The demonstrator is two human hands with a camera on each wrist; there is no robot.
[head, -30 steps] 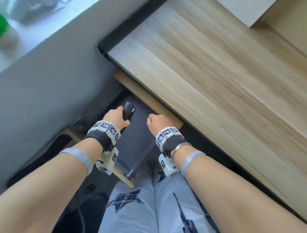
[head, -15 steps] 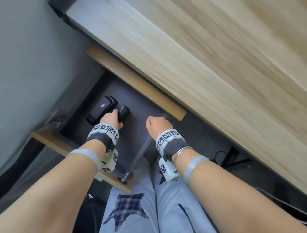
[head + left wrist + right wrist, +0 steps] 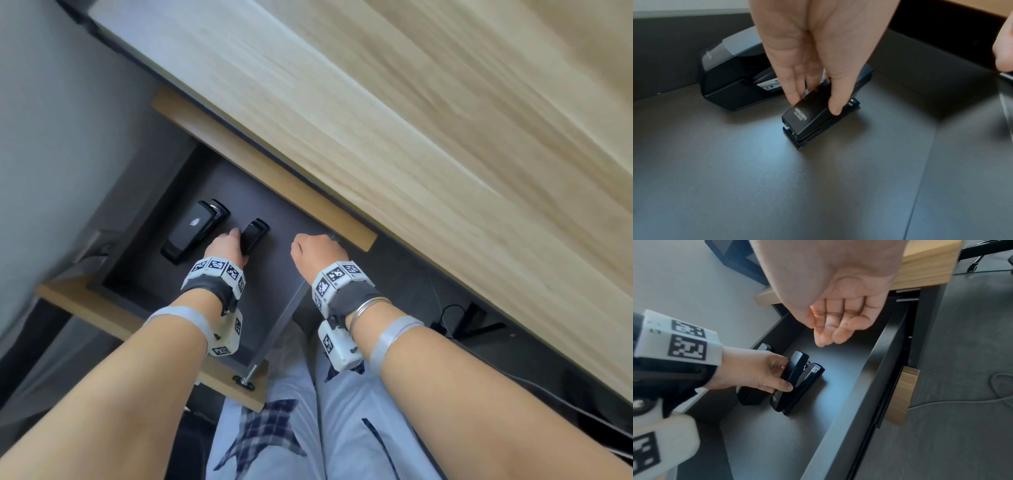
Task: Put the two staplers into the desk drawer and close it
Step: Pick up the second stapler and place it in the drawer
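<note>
Your left hand (image 3: 228, 247) has its grip pinched on the small stapler (image 3: 812, 117), thumb on one side, fingers on the other. It's black, glossy, w/ white print on the top arm, too blurred to read. In the left wrist view its base sits on the drawer (image 3: 274, 219) floor; the front end is metal, seen in the right wrist view. The big stapler (image 3: 193, 236) lies in the drawer too, just left of the small one; black body, grey top w/ a pale label, silver magazine showing in the gap. The two look close; can't tell if they touch.

Your right hand (image 3: 838, 321) hangs over the drawer's right part w/ fingers loosely curled, holding nothing. The drawer is dark grey inside w/ a wood front and is pulled out from under the bench (image 3: 411, 137).

Hard to see: your left hand covers the small stapler's rear in the head view, and part of the big stapler in both wrist views. The drawer's far end is hidden under the bench.
</note>
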